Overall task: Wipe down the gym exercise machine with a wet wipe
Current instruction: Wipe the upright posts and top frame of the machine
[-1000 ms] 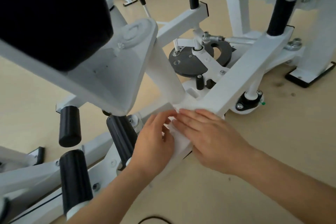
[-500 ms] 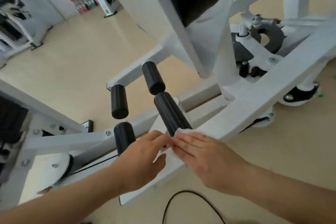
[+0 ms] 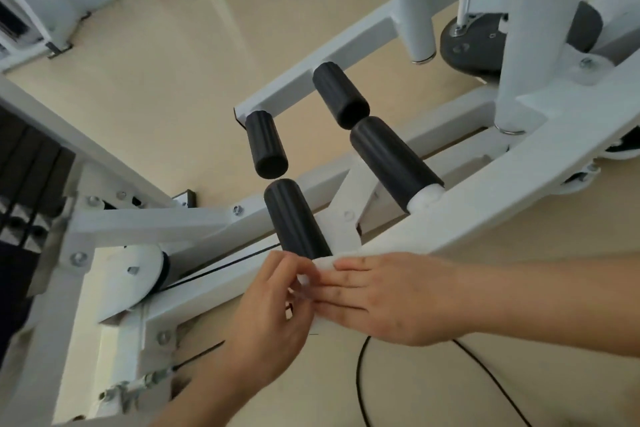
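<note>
Fingers [image 3: 289,263] of the left hand [image 3: 270,312] pinch the wet wipe [image 3: 322,263] while the right hand [image 3: 388,298] presses it flat.

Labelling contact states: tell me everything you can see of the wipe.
The wipe is a thin, white, soft-looking sheet, mostly hidden, draped over the white frame beam by the base of a black grip. The right hand lies flat on it, fingers straight. The left hand pinches its edge with curled fingers. Dampness cannot be told.
</note>
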`<action>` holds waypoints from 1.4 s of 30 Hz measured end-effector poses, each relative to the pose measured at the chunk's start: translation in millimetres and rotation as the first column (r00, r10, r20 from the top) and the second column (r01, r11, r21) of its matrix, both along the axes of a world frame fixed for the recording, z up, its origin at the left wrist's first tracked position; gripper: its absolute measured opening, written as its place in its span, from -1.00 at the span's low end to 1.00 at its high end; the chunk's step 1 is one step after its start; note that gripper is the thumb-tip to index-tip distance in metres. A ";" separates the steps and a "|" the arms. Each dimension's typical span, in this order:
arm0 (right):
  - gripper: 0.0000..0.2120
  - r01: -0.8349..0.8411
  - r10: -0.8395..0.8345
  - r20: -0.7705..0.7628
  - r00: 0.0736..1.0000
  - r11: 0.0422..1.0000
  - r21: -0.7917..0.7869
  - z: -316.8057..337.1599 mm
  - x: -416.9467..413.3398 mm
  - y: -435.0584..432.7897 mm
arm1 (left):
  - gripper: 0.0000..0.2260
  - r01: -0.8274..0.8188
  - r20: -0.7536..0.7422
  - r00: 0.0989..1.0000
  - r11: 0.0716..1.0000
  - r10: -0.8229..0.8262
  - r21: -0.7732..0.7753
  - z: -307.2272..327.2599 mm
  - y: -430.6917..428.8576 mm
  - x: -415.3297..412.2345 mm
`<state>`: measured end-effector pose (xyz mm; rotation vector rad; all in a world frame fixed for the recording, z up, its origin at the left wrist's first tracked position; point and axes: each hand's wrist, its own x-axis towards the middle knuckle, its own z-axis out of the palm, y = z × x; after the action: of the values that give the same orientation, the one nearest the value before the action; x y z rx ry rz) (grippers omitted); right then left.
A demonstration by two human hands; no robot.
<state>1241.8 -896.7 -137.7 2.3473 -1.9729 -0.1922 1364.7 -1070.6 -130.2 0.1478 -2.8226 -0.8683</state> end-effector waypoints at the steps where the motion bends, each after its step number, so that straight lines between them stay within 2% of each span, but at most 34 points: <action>1: -0.46 -0.037 0.037 -0.005 0.999 0.999 0.004 0.4 -0.8 -2.4 | -0.71 -0.014 -0.022 1.000 0.999 0.015 0.050 -2.9 -1.2 1.9; 4: -0.41 -0.098 0.098 -0.003 0.995 0.995 0.029 5.9 2.0 -22.0 | -0.76 -0.146 -0.043 0.987 0.967 0.158 0.208 -11.0 -5.1 4.1; 6: -0.36 -0.099 0.102 -0.026 0.994 0.991 0.088 9.1 9.4 -41.6 | -0.74 -0.279 0.034 0.958 0.897 0.285 0.343 -15.9 -10.0 4.4; 7: -0.34 -0.086 0.091 -0.038 0.995 0.987 0.133 9.8 14.3 -51.0 | -0.75 -0.359 0.126 0.932 0.813 0.340 0.459 -17.5 -13.6 4.6; 9: -0.32 -0.048 0.059 -0.042 0.997 0.976 0.211 9.5 25.9 -69.0 | -0.80 -0.499 0.347 0.864 0.537 0.365 0.680 -20.8 -24.1 5.2; 11: -0.35 -0.018 0.024 -0.023 0.999 0.966 0.259 9.2 40.5 -88.0 | -0.83 -0.555 0.474 0.820 0.242 0.322 0.796 -23.6 -38.5 9.9; 12: -0.40 0.015 -0.016 0.002 1.000 0.966 0.257 6.7 48.6 -99.4 | -0.83 -0.552 0.493 0.811 0.134 0.316 0.823 -25.0 -46.7 12.7; 14: -0.51 0.129 -0.144 0.066 0.987 0.973 0.193 -2.9 64.8 -126.4 | -0.86 -0.535 0.502 0.793 0.003 0.346 0.845 -27.7 -65.1 18.1; 16: -0.57 0.268 -0.281 0.128 0.951 0.958 0.106 -12.8 80.7 -155.0 | -0.88 -0.518 0.488 0.775 -0.040 0.401 0.855 -28.6 -85.4 19.4; 18: -0.49 0.428 -0.432 0.178 0.884 0.902 0.063 -24.5 91.3 -178.3 | -0.87 -0.521 0.448 0.759 0.027 0.473 0.853 -30.1 -105.1 13.5; 21: -0.38 0.641 -0.592 0.353 0.725 0.767 -0.030 -38.7 97.1 -198.6 | -0.83 -0.539 0.404 0.772 0.169 0.491 0.825 -34.4 -124.3 -5.0; 23: -0.34 0.762 -0.630 0.496 0.597 0.640 -0.103 -55.0 94.9 -201.3 | -0.81 -0.556 0.429 0.778 0.185 0.459 0.810 -39.6 -129.9 -17.8; 25: -0.40 0.855 -0.633 0.613 0.472 0.499 -0.143 -65.4 91.9 -196.9 | -0.78 -0.553 0.438 0.781 0.168 0.445 0.816 -43.0 -136.2 -25.6; 27: -0.50 0.897 -0.692 0.584 0.424 0.407 -0.170 -70.6 92.9 -189.8 | -0.76 -0.510 0.397 0.814 0.192 0.424 0.839 -47.1 -134.9 -27.4; 28: -0.51 0.907 -0.728 0.546 0.415 0.376 -0.188 -74.3 95.0 -187.1 | -0.77 -0.497 0.372 0.835 0.267 0.405 0.826 -50.2 -129.8 -26.5; 30: -0.49 0.934 -0.795 0.494 0.351 0.331 -0.132 -82.8 103.7 -185.1 | -0.84 -0.490 0.355 0.870 0.513 0.343 0.705 -58.0 -112.6 -21.4; 31: -0.47 0.941 -0.816 0.475 0.329 0.327 -0.089 -86.2 106.7 -184.5 | -0.87 -0.484 0.374 0.875 0.591 0.308 0.646 -61.8 -104.2 -18.0; 32: -0.44 0.941 -0.825 0.464 0.323 0.333 -0.064 -91.3 109.8 -184.3 | -0.89 -0.486 0.409 0.871 0.614 0.274 0.622 -64.8 -98.3 -14.7; 35: -0.44 0.922 -0.831 0.442 0.338 0.387 0.023 -103.8 121.7 -175.7 | -0.87 -0.532 0.515 0.832 0.563 0.207 0.633 -72.8 -94.2 -3.6; 38: -0.50 0.889 -0.807 0.453 0.378 0.454 0.067 -112.8 148.3 -158.8 | -0.85 -0.501 0.557 0.818 0.654 0.143 0.568 -80.0 -90.0 11.6; 40: -0.47 0.862 -0.804 0.482 0.347 0.476 0.174 -113.6 157.9 -152.8 | -0.84 -0.489 0.545 0.821 0.700 0.168 0.521 -81.9 -86.1 18.4; 42: -0.41 0.848 -0.808 0.483 0.338 0.484 0.217 -103.0 154.2 -158.6 | -0.84 -0.516 0.509 0.821 0.720 0.260 0.464 -82.3 -89.6 19.9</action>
<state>1396.1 -1055.3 -240.7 1.0953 -3.2149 0.5689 1384.6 -1160.2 -212.5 1.1107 -2.5553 -1.7252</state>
